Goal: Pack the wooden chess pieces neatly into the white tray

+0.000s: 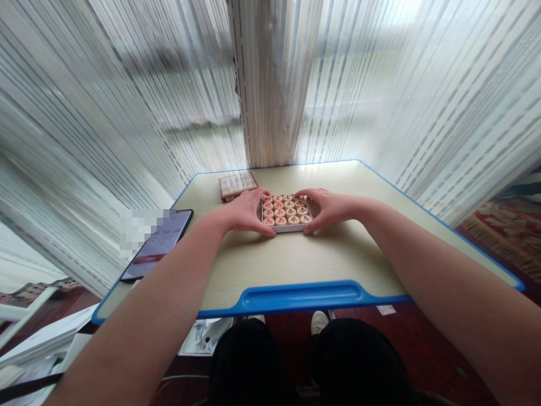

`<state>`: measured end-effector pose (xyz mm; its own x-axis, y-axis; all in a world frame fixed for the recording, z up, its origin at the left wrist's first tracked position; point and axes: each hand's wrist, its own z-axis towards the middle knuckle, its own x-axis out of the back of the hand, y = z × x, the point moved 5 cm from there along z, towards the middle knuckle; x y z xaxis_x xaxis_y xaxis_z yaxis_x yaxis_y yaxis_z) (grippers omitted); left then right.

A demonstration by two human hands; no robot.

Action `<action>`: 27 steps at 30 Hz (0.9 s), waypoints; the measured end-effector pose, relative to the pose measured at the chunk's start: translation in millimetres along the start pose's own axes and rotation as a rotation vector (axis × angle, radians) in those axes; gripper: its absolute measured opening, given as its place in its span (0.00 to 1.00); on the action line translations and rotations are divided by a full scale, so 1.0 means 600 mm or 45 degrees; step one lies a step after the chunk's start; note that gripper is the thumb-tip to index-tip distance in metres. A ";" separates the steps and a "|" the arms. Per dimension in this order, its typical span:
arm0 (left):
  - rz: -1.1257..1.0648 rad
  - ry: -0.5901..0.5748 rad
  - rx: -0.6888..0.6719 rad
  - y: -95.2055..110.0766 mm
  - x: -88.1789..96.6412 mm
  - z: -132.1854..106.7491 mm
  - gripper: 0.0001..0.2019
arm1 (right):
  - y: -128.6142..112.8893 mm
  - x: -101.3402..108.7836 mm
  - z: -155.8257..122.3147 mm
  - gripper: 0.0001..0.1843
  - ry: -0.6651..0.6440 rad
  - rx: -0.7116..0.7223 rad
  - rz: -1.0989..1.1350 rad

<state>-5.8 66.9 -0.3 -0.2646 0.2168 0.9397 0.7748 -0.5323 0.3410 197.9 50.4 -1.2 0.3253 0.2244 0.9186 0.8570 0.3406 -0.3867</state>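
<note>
A shallow white box [289, 229] sits on the table in front of me, filled with rows of round wooden Chinese chess pieces [290, 212]. Red characters mark the pieces on the left, black ones those on the right. My left hand [248, 213] grips the box's left end, thumb at the near corner and fingers at the far one. At the right end my right hand [325, 208] holds it the same way. Just beyond my left hand lies a brown box with a pale printed top [237, 183], perhaps the lid.
The pale table [338, 256] has a blue rim and a blue pen groove [302, 295] at its near edge. A tablet or phone [158, 245] lies on the left side, partly blurred out. Striped curtains [274, 84] hang right behind the table. An open white box [207, 336] stands below it.
</note>
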 end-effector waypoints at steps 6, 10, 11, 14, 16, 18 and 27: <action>-0.006 0.007 -0.010 0.001 0.000 0.000 0.50 | 0.000 -0.001 0.000 0.56 -0.004 -0.008 0.007; 0.005 0.004 -0.012 0.000 0.000 0.001 0.49 | 0.001 -0.001 -0.002 0.60 0.008 -0.058 0.035; 0.007 0.005 -0.014 0.000 0.000 0.001 0.49 | 0.002 -0.002 -0.002 0.61 0.015 -0.063 0.045; 0.011 0.002 -0.019 -0.001 0.000 0.002 0.49 | 0.003 -0.002 -0.003 0.62 0.032 -0.055 0.063; 0.010 -0.002 -0.017 -0.001 0.000 0.002 0.50 | 0.003 -0.002 -0.003 0.61 0.026 -0.058 0.061; 0.006 -0.005 -0.007 -0.001 0.000 0.002 0.51 | 0.002 -0.002 -0.003 0.61 0.006 -0.076 0.047; 0.008 0.008 0.017 -0.008 -0.002 0.004 0.52 | 0.005 -0.003 -0.001 0.60 0.023 -0.046 0.046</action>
<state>-7.6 70.9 -3.2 -0.2636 0.2081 0.9419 0.7841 -0.5225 0.3349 200.2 50.5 -4.0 0.3634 0.2191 0.9055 0.8581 0.2996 -0.4169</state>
